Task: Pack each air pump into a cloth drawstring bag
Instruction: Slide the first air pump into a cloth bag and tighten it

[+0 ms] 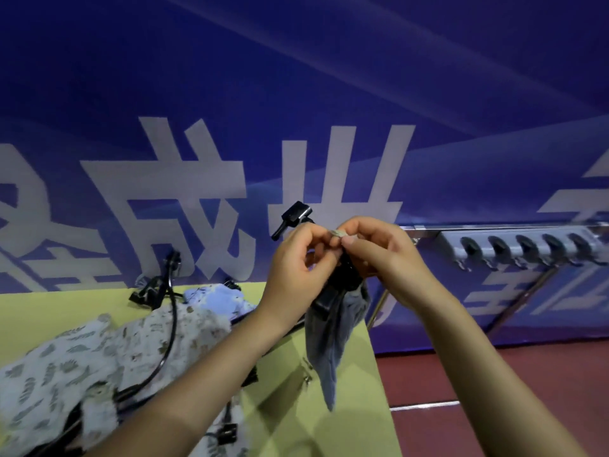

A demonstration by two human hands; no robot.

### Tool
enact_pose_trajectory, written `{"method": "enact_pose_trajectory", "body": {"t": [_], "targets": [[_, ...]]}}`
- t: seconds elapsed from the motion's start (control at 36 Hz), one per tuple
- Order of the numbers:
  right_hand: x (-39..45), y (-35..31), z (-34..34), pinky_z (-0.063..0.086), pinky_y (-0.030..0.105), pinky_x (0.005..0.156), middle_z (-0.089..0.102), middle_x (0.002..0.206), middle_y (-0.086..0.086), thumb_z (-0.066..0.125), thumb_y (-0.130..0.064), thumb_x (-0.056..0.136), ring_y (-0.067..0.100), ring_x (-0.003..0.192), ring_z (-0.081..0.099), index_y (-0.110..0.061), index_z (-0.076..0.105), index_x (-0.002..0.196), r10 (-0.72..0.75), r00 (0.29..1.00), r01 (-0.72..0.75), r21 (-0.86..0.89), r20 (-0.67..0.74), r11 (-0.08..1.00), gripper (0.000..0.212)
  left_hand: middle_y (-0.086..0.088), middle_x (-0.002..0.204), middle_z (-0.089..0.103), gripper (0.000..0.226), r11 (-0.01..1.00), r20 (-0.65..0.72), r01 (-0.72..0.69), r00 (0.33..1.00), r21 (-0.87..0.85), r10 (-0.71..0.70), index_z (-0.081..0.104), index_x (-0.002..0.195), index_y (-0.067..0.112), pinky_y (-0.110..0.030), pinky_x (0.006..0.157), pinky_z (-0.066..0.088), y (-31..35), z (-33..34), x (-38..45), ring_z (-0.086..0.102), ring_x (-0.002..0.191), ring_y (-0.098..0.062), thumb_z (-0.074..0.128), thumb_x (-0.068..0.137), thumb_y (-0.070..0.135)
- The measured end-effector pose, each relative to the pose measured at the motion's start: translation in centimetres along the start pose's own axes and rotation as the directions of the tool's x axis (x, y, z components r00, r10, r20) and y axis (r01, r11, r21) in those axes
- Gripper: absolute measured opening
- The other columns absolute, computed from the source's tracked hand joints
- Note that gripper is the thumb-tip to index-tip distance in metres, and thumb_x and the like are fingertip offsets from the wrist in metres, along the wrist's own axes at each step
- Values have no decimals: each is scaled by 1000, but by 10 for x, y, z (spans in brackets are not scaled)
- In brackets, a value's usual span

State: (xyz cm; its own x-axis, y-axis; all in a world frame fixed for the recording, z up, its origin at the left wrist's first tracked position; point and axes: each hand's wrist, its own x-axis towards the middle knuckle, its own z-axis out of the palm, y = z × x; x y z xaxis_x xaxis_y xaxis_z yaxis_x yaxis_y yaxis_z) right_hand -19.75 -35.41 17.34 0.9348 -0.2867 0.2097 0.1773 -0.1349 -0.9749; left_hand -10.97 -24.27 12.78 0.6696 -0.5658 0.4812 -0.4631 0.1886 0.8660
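While both hands meet at frame centre, the left hand (pixel 298 258) and right hand (pixel 372 249) each pinch what looks like the drawstring (pixel 337 233) between fingertips. Just below them hangs the grey cloth bag (pixel 329 331), long axis near vertical, with the black air pump (pixel 296 214) poking out above — its handle at the upper left of the hands. Both hands sit equally near the mouth — cinching seems next.

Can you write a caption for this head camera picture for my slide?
Both hands pinch the drawstring of a grey cloth bag holding a black air pump.
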Motion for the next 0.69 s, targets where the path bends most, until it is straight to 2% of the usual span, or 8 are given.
{"method": "enact_pose_trajectory", "body": {"t": [0.11, 0.19, 0.22, 0.31, 0.39, 0.53, 0.61, 0.69], "targets": [[10, 13, -59, 23, 23, 46, 40, 61, 8, 51, -15, 85, 9, 48, 32, -13, 63, 79, -12, 1000, 11, 42, 19, 999, 13, 6, 66, 42, 30, 998, -164, 54, 985, -10, -55, 40, 78, 26, -29, 58, 43, -4, 53, 21, 45, 60, -13, 69, 85, 25], [15, 25, -102, 25, 20, 47, 40, 67, 14, 51, -15, 86, 9, 51, 34, -8, 61, 83, -17, 998, 15, 42, 57, 999, 13, 2, 73, 50, 10, 989, -111, 11, 994, 145, 5, 53, 88, 39, -34, 62, 46, -8, 88, 36, 52, 67, -16, 60, 82, 39], [15, 29, -116, 26, 19, 47, 40, 68, 14, 51, -15, 86, 9, 51, 34, -7, 61, 83, -17, 997, 14, 52, 71, 999, 12, 3, 75, 51, 14, 977, -79, -13, 996, 214, 31, 57, 97, 39, -31, 61, 46, -10, 99, 40, 53, 68, -14, 57, 83, 39], [12, 42, -155, 25, 19, 47, 44, 60, 4, 51, -14, 87, 8, 50, 34, -10, 62, 80, -15, 994, 8, 63, 109, 998, 13, 7, 76, 46, 26, 872, -56, -75, 992, 484, 116, 69, 98, 19, -25, 64, 39, -18, 130, 48, 49, 74, -13, 53, 88, 38], [7, 58, -187, 28, 17, 49, 49, 58, -9, 51, -16, 87, 7, 51, 34, -5, 60, 81, 8, 989, -12, 25, 147, 1000, 15, 6, 76, 43, 26, 750, -69, -84, 983, 657, 171, 72, 97, 15, -25, 64, 35, -24, 159, 44, 45, 80, -16, 56, 89, 35], [2, 74, -227, 33, 12, 52, 55, 58, -13, 50, -15, 87, 0, 52, 43, -8, 61, 82, 25, 982, -24, -7, 188, 1000, 14, 8, 70, 43, 24, 646, 2, -101, 988, 756, 152, 72, 91, 19, -22, 55, 26, -28, 199, 44, 44, 75, -13, 54, 87, 35], [-2, 81, -248, 35, 6, 55, 59, 58, -16, 48, -11, 87, -4, 52, 50, -5, 59, 82, 36, 982, -37, 6, 183, 999, 13, 16, 56, 26, 21, 627, 26, -75, 996, 776, 87, 70, 83, 24, -16, 47, 16, -29, 218, 49, 38, 60, -8, 55, 85, 38], [-4, 89, -261, 36, 7, 56, 60, 60, -16, 49, -12, 86, -4, 54, 50, -7, 60, 80, 49, 985, -47, -16, 167, 999, 13, 15, 59, 38, 25, 638, 62, -72, 997, 767, 38, 73, 93, 26, -17, 49, 26, -33, 228, 52, 39, 65, -6, 56, 84, 41]]}}
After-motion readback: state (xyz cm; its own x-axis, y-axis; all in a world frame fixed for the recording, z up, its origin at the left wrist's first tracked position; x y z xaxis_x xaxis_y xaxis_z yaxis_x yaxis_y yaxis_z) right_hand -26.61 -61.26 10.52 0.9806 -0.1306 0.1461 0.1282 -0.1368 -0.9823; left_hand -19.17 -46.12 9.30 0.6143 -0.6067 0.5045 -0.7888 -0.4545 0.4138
